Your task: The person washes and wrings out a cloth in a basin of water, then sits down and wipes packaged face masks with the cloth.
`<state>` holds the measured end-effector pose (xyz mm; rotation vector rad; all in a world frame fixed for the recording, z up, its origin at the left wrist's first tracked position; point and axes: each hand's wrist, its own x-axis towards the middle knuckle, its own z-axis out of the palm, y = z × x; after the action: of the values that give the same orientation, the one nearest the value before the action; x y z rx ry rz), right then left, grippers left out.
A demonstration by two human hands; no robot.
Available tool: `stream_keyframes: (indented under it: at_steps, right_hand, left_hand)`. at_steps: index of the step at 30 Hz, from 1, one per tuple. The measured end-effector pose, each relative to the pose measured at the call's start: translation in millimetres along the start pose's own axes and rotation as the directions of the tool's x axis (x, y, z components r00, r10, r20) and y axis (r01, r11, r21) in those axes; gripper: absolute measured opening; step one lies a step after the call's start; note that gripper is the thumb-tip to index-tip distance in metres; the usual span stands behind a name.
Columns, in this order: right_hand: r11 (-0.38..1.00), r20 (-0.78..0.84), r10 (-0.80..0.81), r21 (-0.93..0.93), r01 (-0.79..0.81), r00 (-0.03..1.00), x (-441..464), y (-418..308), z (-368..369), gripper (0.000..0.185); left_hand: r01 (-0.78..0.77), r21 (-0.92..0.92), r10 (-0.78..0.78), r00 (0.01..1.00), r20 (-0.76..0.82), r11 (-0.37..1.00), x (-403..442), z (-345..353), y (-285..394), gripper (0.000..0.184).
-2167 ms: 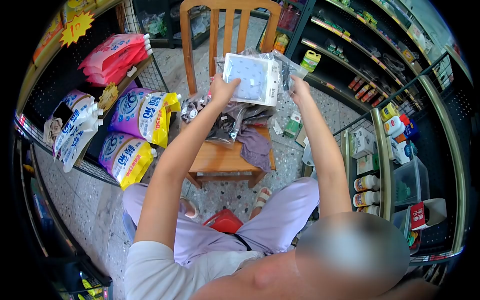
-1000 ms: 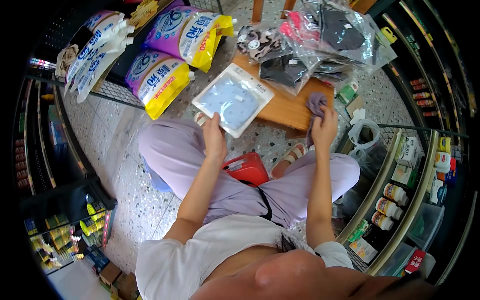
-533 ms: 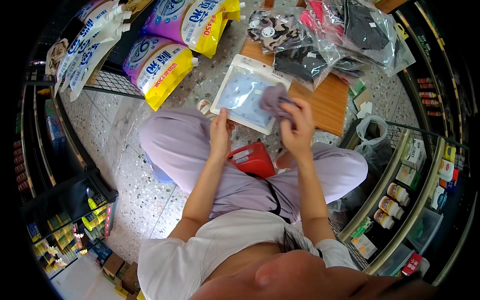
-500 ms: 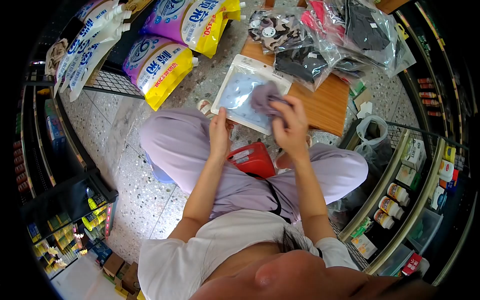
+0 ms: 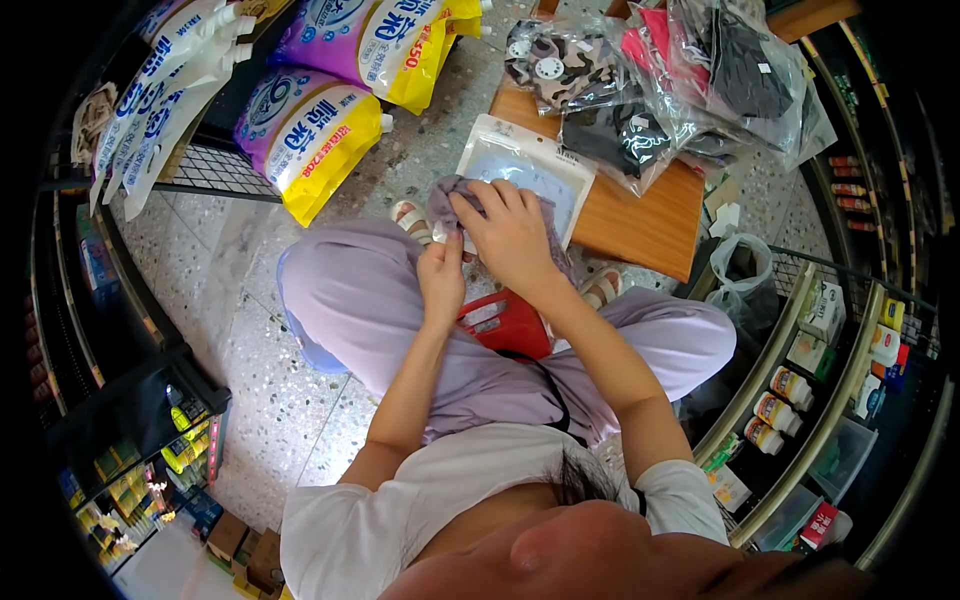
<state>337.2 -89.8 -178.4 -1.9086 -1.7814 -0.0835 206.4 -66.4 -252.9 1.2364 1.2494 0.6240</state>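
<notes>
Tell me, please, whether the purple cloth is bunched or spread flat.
Bunched, at least partly: the purple cloth shows crumpled folds beside the right hand, over the mask packet; the hand hides some.

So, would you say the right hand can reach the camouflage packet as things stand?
Probably yes, once the right hand releases the purplish cloth; the camouflage packet lies largely uncovered.

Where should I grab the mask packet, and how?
I'd pinch the packet by its pale top border, coming from the far side, above and below together. It looks thin and flat, and that border is uncovered, while the bunched cloth hides much of its near part.
</notes>
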Motion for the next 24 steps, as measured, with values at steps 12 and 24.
stream_keyframes:
  at_steps: [12, 24]
  right_hand:
    - [0.967, -0.133, 0.139, -0.194, -0.163, 0.981, 56.0, 56.3, 33.7, 0.028]
    - [0.987, -0.136, 0.132, -0.072, -0.143, 0.982, 54.6, 65.3, 33.3, 0.028]
  left_hand:
    - [0.007, -0.036, -0.006, 1.000, 0.023, 0.999, -3.2, -1.1, 2.2, 0.050]
    - [0.160, -0.716, -0.160, 0.985, 0.067, 0.679, -2.0, 6.2, 35.6, 0.044]
